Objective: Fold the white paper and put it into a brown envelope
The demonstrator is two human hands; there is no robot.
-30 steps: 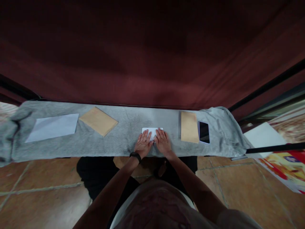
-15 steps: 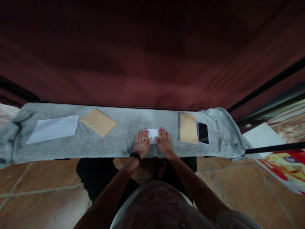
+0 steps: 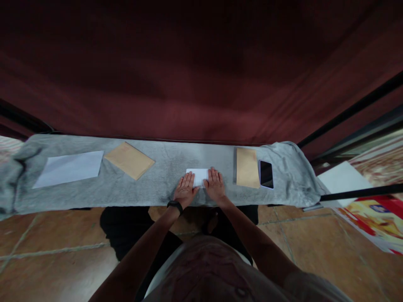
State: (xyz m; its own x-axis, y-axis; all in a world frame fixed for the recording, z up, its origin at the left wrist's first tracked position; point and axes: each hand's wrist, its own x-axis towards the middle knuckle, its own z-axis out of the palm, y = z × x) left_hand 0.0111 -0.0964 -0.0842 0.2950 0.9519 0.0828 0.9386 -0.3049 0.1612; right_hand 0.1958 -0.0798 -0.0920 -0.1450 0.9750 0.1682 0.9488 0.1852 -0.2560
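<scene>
A small folded white paper lies on the grey cloth that covers a long narrow table. My left hand rests flat on the paper's near left part, fingers stretched out, a black band on the wrist. My right hand lies flat on its right part, fingers also stretched. Both hands press down side by side and hold nothing.
A brown envelope and a dark phone lie to the right of my hands. Further left are another brown envelope and a white sheet. A dark red curtain hangs behind the table. Tiled floor lies below.
My hands shifted on the folded paper: they spread over its ends half a second ago, and now the left hand has drawn back toward me, showing the paper's far left corner.
</scene>
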